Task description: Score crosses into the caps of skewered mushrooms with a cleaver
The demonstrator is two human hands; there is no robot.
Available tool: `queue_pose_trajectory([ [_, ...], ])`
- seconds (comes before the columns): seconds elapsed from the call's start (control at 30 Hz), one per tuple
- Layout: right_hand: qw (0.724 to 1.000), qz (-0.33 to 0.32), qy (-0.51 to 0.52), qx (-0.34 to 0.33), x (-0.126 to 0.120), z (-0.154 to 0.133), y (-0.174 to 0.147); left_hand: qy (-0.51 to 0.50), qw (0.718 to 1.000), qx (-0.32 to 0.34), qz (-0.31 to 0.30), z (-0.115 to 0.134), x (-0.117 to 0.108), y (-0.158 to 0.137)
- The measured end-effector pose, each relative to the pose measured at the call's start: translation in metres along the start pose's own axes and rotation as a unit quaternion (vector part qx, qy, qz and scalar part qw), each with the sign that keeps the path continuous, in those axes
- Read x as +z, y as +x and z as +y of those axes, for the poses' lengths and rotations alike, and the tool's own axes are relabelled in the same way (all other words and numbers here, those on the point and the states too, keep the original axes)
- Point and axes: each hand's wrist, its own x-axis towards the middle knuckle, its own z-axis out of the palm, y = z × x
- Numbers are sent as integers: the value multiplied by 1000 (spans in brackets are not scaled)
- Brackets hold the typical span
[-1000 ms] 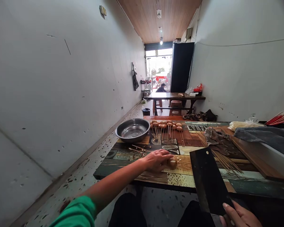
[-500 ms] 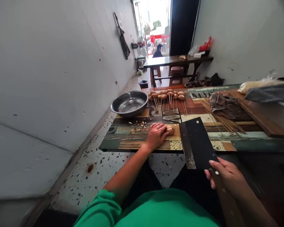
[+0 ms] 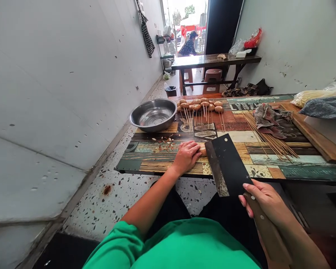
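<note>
My left hand (image 3: pixel 186 156) is closed over a brown, rounded piece of food (image 3: pixel 203 150) and presses it to the patterned table (image 3: pixel 156 166) near the front edge. Most of the piece is hidden by my fingers and the blade. My right hand (image 3: pixel 264 198) grips the wooden handle of a wide, dark cleaver (image 3: pixel 231 164). Its blade is tilted, with the far corner of the edge beside the piece; I cannot tell whether they touch. Farther back lie several skewered brown ovals (image 3: pixel 196 106), sticks pointing toward me. Small peelings (image 3: pixel 166 144) are scattered left of my left hand.
A steel basin (image 3: pixel 154 116) stands on the table's left side. At right lie loose skewers (image 3: pixel 271 140), a crumpled cloth (image 3: pixel 268 117) and a wooden board (image 3: pixel 315 134) near a grey towel (image 3: pixel 324 106). A person (image 3: pixel 189 45) is by the far table (image 3: pixel 196 61).
The cleaver has shifted left, bringing its far corner up to the piece. My left hand still holds the piece down. The view has tilted slightly, and the distant person has shifted.
</note>
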Motion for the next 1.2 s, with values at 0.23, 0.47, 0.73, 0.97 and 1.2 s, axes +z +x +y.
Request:
queue_pose_trajectory([
  [0.23,1000,8,0,13,-1,-7,-5,-11,1000,-4,-10,1,-2,1],
  [0.47,999,5,34,15,-6,-5,-3,-11,1000,9,-5,0,-1,1],
  [0.73,998,-34,56,15,-10,9,4,-16,1000,2,-13,-1,0,1],
  [0.97,997,-36,61,8,-6,2,19,-53,998,18,-18,-3,0,3],
  [1.2,999,-51,10,-11,-13,-16,31,-56,998,36,15,-4,1,3],
])
